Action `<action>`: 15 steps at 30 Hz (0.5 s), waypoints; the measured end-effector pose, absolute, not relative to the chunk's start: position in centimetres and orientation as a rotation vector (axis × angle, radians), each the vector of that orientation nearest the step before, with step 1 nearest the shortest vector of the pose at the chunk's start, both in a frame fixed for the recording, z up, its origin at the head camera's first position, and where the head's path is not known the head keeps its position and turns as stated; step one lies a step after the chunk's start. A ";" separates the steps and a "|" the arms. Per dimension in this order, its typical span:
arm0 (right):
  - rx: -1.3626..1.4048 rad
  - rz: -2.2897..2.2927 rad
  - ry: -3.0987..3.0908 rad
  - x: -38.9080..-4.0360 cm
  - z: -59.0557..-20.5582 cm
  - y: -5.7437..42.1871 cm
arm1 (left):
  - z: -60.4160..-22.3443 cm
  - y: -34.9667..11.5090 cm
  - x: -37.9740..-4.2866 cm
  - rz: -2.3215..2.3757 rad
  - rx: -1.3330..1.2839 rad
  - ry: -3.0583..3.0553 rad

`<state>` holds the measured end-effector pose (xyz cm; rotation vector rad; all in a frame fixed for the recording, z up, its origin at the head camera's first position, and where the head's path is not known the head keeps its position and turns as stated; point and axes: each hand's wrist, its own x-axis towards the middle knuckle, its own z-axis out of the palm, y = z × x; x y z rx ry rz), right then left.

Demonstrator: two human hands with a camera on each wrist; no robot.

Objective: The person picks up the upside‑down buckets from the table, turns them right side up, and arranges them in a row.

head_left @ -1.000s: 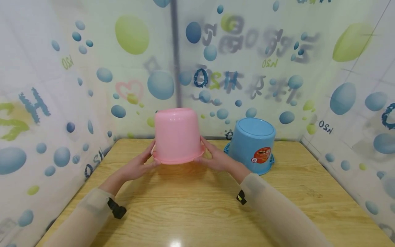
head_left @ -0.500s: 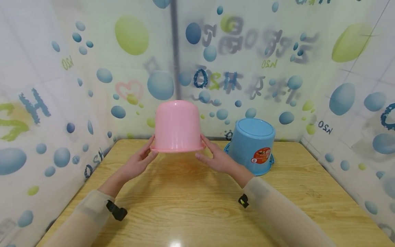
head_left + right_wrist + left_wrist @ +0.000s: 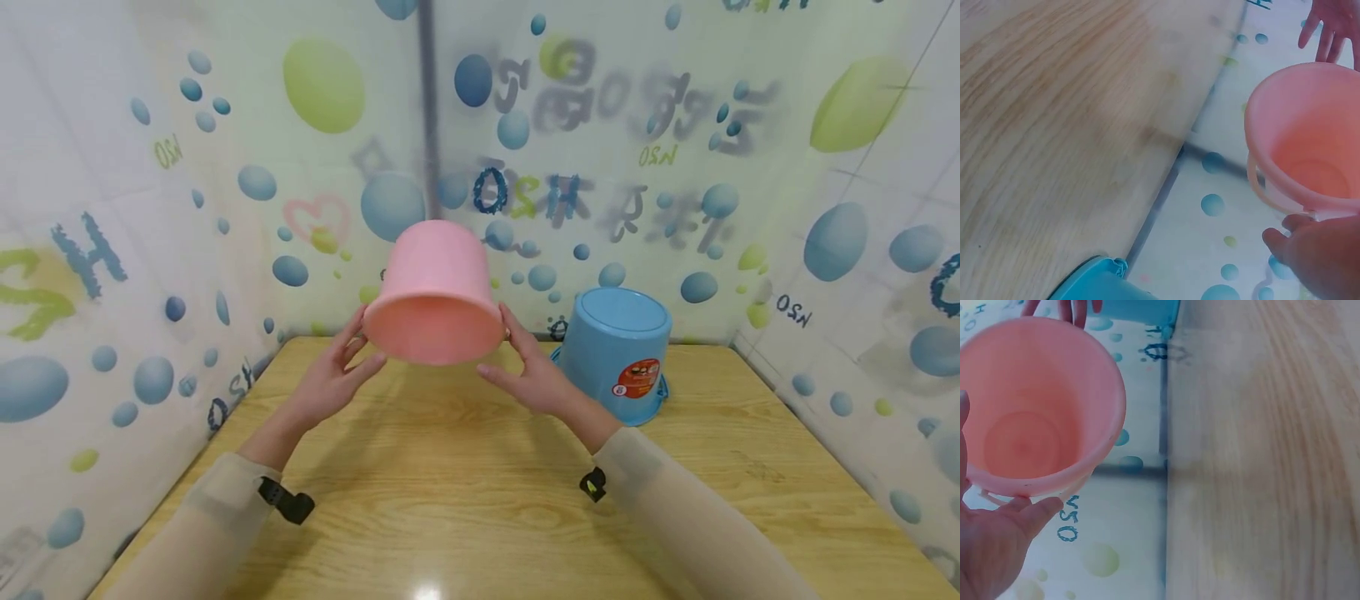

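A pink bucket (image 3: 438, 267) is held up above the table, tilted with its open mouth facing toward me and down. My left hand (image 3: 330, 383) supports the rim at its left side, fingers extended along the outside and the thumb apart below. On the opposite side, my right hand (image 3: 536, 375) touches the rim with its fingers, thumb stretched out under the mouth. The left wrist view shows the bucket's hollow inside (image 3: 1035, 412), and a pale handle (image 3: 1260, 190) hangs along its outer side in the right wrist view.
A blue bucket (image 3: 615, 354) with a red label stands upside down on the wooden table (image 3: 450, 508), to the right of my right forearm. Behind the table is a backdrop (image 3: 637, 208) printed with blue and green dots, which continues along both sides.
The pink bucket has risen and tipped, so its bottom leans away and its mouth now faces me. Both hands have lifted slightly with it. The blue bucket stays put.
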<state>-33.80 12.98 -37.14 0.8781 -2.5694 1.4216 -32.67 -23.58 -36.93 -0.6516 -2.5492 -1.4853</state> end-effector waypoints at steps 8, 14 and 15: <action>0.969 1.509 -2.492 -34.2 -36.5 13.2 | -35.7 -23.7 -33.1 -1.485 -0.772 -2.437; 1.075 1.586 -2.412 -34.3 -36.1 13.3 | -35.1 -23.8 -33.5 -1.419 -0.825 -2.416; 1.088 1.594 -2.398 -34.3 -36.1 13.4 | -35.0 -23.9 -33.5 -1.403 -0.828 -2.420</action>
